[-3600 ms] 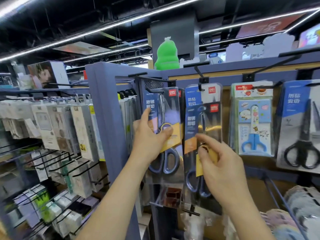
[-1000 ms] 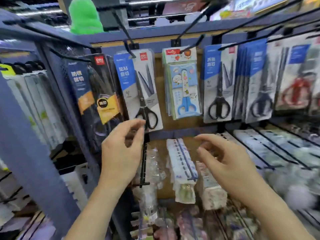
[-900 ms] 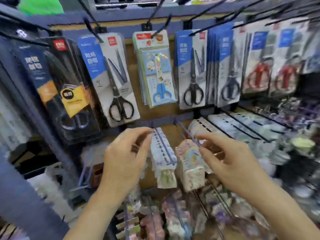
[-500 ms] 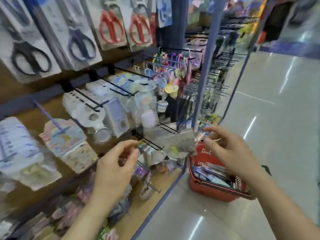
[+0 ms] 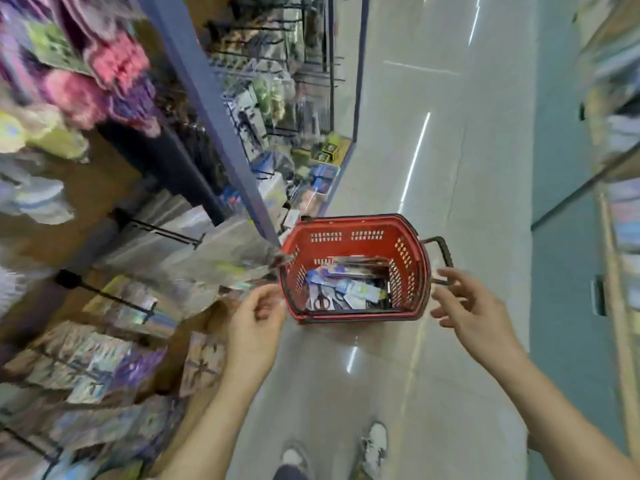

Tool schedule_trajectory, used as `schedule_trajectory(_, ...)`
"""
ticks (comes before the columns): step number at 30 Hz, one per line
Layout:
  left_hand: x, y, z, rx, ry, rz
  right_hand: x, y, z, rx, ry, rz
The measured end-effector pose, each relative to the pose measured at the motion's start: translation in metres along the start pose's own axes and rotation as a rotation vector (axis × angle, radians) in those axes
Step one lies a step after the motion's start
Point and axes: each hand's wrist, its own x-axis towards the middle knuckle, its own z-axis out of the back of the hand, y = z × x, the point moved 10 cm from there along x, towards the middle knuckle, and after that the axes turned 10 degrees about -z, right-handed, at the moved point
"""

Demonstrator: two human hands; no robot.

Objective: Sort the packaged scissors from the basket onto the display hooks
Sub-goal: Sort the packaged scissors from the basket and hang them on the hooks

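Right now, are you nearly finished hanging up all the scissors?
Not yet. Done: cannot tell, the view points down at the floor. In hand: nothing; the left hand and right hand are empty, held out toward the red basket. Left: several scissor packs lie in the basket, waiting for hooks.

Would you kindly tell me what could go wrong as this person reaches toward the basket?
1. The packaged scissors lie jumbled and overlapping in the red basket, so the left hand or right hand might drag up a second pack.
2. Black display hooks jut out on the left hand's side; bending lower could snag it.
3. The basket stands in the aisle near the shoes: a tripping risk.
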Motion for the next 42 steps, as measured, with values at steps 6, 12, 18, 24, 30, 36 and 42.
schedule_trajectory(6,0.068,0.135,-0.092,-0.045,0.030,0.274,0.101,-0.091,-0.049,-0.013,0.025,-0.229)
schedule_trajectory(12,0.134,0.281,-0.183,0.023,0.127,0.454,0.214,-0.174,-0.123,-0.141,0.017,-0.334)
schedule_trajectory(18,0.193,0.427,-0.272,0.116,0.236,0.591,0.326,-0.264,-0.206,-0.403,0.159,-0.365)
schedule_trajectory(24,0.221,0.564,-0.325,0.246,0.275,0.708,0.408,-0.372,-0.298,-0.584,0.353,-0.365)
schedule_trajectory(30,0.224,0.648,-0.340,0.323,0.201,0.829,0.443,-0.450,-0.363,-0.936,0.534,-0.298)
schedule_trajectory(36,0.212,0.676,-0.345,0.138,0.079,0.941,0.448,-0.463,-0.372,-1.107,0.500,-0.295)
schedule_trajectory(42,0.202,0.659,-0.339,-0.004,-0.010,1.046,0.453,-0.443,-0.369,-0.902,0.481,-0.295)
